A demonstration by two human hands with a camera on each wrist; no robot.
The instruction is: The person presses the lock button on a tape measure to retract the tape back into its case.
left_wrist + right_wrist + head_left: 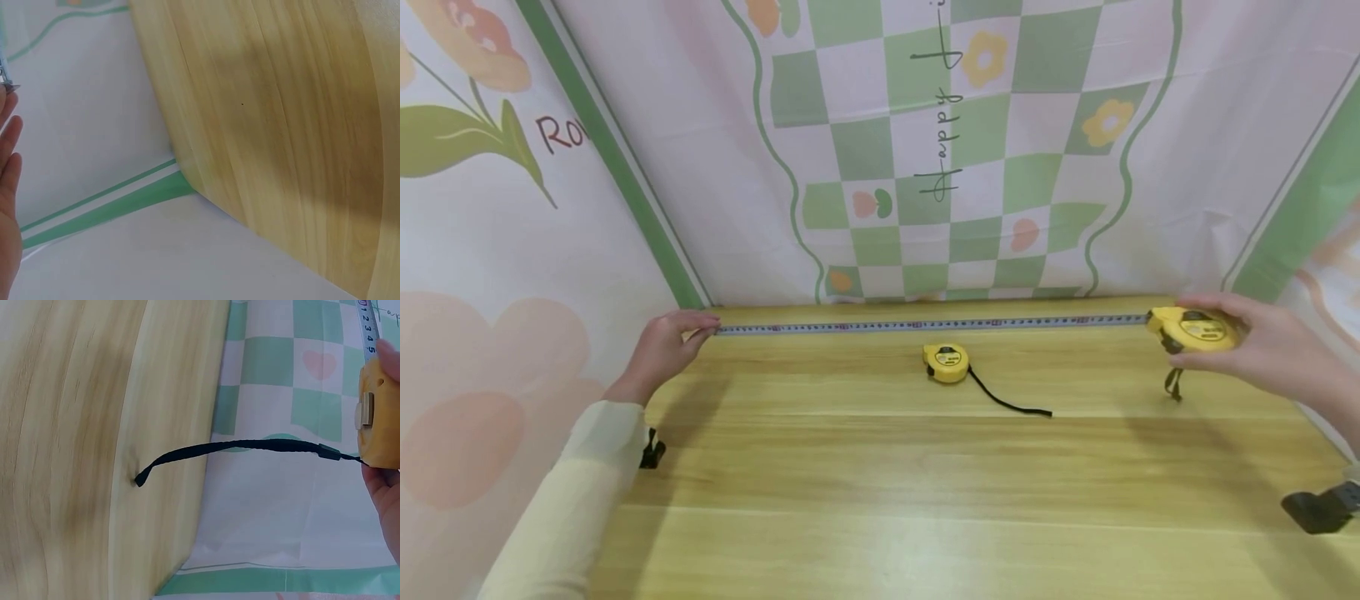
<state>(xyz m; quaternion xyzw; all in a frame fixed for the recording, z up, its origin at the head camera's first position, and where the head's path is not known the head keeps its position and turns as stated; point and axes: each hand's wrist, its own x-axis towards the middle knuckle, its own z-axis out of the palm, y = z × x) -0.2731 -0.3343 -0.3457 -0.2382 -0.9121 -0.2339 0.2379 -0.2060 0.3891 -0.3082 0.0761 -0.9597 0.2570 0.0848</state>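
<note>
My right hand (pixel 1262 337) grips a yellow tape measure (pixel 1202 330) at the right, thumb below the case and fingers above. Out of it the metal blade (pixel 917 325) runs level to the left, drawn out across the back of the table. At its far end my left hand (pixel 670 346) pinches the tip between thumb and fingers; the left wrist view shows only the metal end hook (pixel 9 86) at its edge. A black wrist strap (pixel 250 444) hangs from the held case. Below the blade lies a second yellow tape measure (pixel 947 363), its black strap trailing right.
The wooden table (pixel 880 467) reaches to a patterned cloth wall (pixel 925 242) at the back. More printed cloth (pixel 497 250) stands at the left side and also at the right. Black wrist-camera parts (pixel 1318 508) show by both forearms.
</note>
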